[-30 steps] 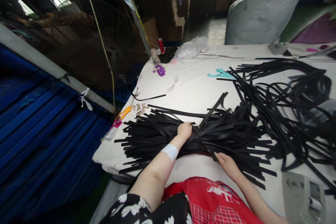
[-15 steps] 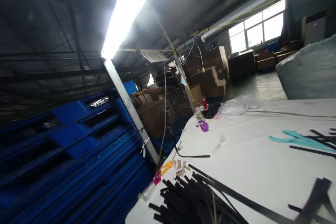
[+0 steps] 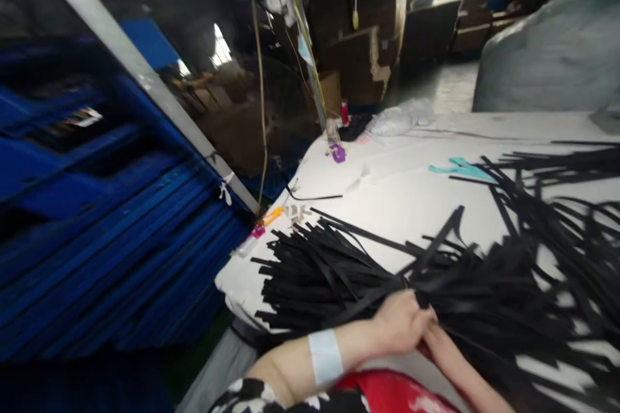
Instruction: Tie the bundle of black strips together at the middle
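My left hand (image 3: pixel 401 321) is closed at the table's near edge, its fingers curled around a short piece of black strap (image 3: pixel 422 300) that shows at the knuckles. A pale band circles that forearm. My right hand (image 3: pixel 430 328) meets it from the right and looks closed, but its fingers are mostly hidden behind the left hand. Just beyond both hands lies a thick bundle of flat black straps (image 3: pixel 310 264), cut ends pointing left. More loose black straps (image 3: pixel 494 277) spread to the right. Motion blurs the hands somewhat.
A white-covered table (image 3: pixel 387 200) carries a turquoise strip (image 3: pixel 465 168), an orange-handled tool (image 3: pixel 272 216), a purple scrap (image 3: pixel 338 153) and clear plastic (image 3: pixel 402 119). Stacked blue frames (image 3: pixel 121 226) and a slanted metal post (image 3: pixel 145 77) stand left. A large wrapped bulk (image 3: pixel 547 58) stands back right.
My view has tilted down and turned right. Both hands and forearms have come into view at the bottom, along with more of the black straps.
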Motion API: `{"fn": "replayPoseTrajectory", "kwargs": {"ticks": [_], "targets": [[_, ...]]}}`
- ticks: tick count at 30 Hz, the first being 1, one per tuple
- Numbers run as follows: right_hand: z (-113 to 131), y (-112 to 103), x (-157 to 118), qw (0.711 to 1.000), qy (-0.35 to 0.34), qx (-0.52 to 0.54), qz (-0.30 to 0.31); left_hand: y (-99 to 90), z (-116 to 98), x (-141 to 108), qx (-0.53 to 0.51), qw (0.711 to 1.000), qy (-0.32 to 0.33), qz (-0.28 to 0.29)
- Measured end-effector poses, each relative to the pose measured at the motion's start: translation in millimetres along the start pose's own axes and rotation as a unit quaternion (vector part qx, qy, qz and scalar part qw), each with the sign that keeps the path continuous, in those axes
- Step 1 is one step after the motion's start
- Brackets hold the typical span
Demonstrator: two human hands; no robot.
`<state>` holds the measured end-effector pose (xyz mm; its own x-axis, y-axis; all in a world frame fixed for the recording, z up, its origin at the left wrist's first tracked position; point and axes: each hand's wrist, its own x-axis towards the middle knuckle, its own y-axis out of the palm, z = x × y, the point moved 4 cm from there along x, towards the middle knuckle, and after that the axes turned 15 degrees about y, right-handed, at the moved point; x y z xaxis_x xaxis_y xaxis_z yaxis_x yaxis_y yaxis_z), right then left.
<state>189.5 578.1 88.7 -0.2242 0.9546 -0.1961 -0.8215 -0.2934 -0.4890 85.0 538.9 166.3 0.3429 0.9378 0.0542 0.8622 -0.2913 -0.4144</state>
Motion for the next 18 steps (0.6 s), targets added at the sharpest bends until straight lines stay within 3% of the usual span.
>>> {"fn": "replayPoseTrajectory", "kwargs": {"ticks": [2,5,8,10,14,18], "targets": [[-19.9,-4.3,-23.7,0.995,0.072,0.007,0.067,-6.8,6.7,-16.9,0.167,0.983,0.068,-0.037],[-20.4,-8.9,-36.3,0.973,0.145,0.084,0.161,-16.1,47.5,-46.7,0.340,0.939,0.036,-0.024],[-9.6,-15.8,-36.5,0.964,0.165,0.131,0.161,-18.8,91.0,-75.7,0.447,0.894,0.012,0.005],[-5.7,-18.7,-38.0,0.966,0.170,0.133,0.146,-22.4,106.7,-88.7,0.491,0.871,0.022,0.001],[-4.1,-19.7,-43.6,0.970,0.166,0.124,0.129,-42.4,108.7,-95.1,0.522,0.853,0.012,-0.015],[-4.1,-17.3,-46.8,0.967,0.176,0.130,0.128,-71.6,99.5,-79.9,0.533,0.844,-0.027,-0.044]]}}
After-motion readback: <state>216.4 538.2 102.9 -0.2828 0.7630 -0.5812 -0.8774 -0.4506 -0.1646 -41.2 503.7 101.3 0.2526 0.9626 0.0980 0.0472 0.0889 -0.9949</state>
